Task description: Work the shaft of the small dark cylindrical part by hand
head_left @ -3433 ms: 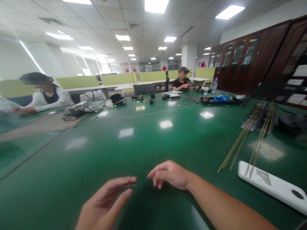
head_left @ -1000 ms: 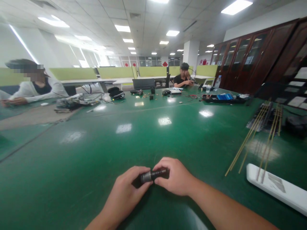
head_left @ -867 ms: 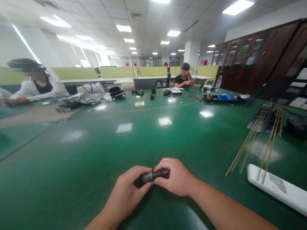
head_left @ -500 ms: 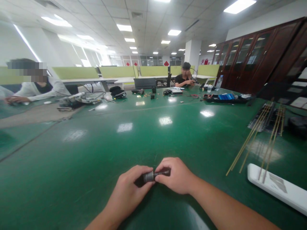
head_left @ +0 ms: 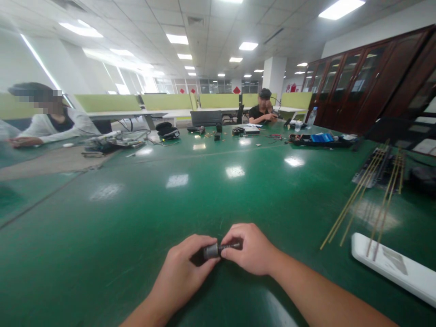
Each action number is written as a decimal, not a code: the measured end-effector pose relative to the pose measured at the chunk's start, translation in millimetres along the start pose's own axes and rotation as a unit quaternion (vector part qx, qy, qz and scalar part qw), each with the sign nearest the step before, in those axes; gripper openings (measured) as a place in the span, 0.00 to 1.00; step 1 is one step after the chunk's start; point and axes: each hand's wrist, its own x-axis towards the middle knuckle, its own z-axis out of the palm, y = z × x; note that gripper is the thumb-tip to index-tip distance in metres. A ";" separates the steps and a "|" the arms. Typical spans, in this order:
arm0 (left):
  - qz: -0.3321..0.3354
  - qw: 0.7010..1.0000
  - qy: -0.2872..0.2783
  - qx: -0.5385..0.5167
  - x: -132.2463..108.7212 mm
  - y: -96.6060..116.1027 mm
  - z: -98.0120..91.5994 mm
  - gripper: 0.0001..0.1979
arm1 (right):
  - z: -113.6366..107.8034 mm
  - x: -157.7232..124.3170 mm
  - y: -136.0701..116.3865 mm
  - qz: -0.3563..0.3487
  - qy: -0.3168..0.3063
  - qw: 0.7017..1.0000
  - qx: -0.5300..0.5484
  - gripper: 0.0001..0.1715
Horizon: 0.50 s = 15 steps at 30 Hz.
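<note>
A small dark cylindrical part (head_left: 218, 249) with a grey metal collar lies between my two hands, just above the green table (head_left: 211, 190). My left hand (head_left: 182, 277) is closed around its left end. The fingers of my right hand (head_left: 250, 250) pinch its thinner right end. Both hands sit close together near the front edge of the table.
Several thin brass rods (head_left: 357, 195) lie at the right, their ends resting on a white flat board (head_left: 395, 268). A dark tray (head_left: 374, 170) and black object sit behind them. Two other people (head_left: 262, 111) sit at the far and left sides among tools and cables (head_left: 112, 143).
3.4 s ago both hands were open and apart with nothing in them. Since about a second ago they hold the cylindrical part together, with only slight finger shifts.
</note>
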 end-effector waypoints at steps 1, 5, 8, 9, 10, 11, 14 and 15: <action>0.000 1.000 0.002 0.000 0.1 0.3 -0.2 0.10 | 0.2 0.0 0.3 0.000 0.000 1.000 0.000 0.05; 0.001 1.000 0.005 0.004 0.3 0.2 -0.9 0.10 | 0.9 -0.1 0.6 -0.004 0.007 1.000 -0.001 0.04; 0.000 1.000 0.007 0.007 0.0 -0.4 -1.1 0.10 | 0.3 -0.1 -0.2 -0.004 0.008 1.000 0.003 0.04; 0.000 1.000 0.006 0.007 -0.2 -0.5 -1.2 0.10 | -0.1 0.0 -0.6 -0.004 0.007 1.000 0.004 0.04; -0.001 1.000 0.005 0.008 -0.3 -0.7 -1.4 0.10 | -0.7 0.1 -1.0 -0.004 0.007 1.000 0.005 0.04; -0.001 1.000 0.004 0.010 -0.4 -0.8 -1.6 0.10 | -1.3 0.2 -1.4 -0.004 0.005 1.000 0.005 0.04; 0.003 1.000 0.010 0.014 -0.5 -1.3 -2.5 0.10 | -2.6 0.3 -2.3 -0.003 0.003 1.000 0.007 0.03; 0.004 1.000 0.012 0.015 -0.4 -1.5 -2.8 0.11 | -2.8 0.3 -2.5 -0.002 0.002 1.000 0.007 0.03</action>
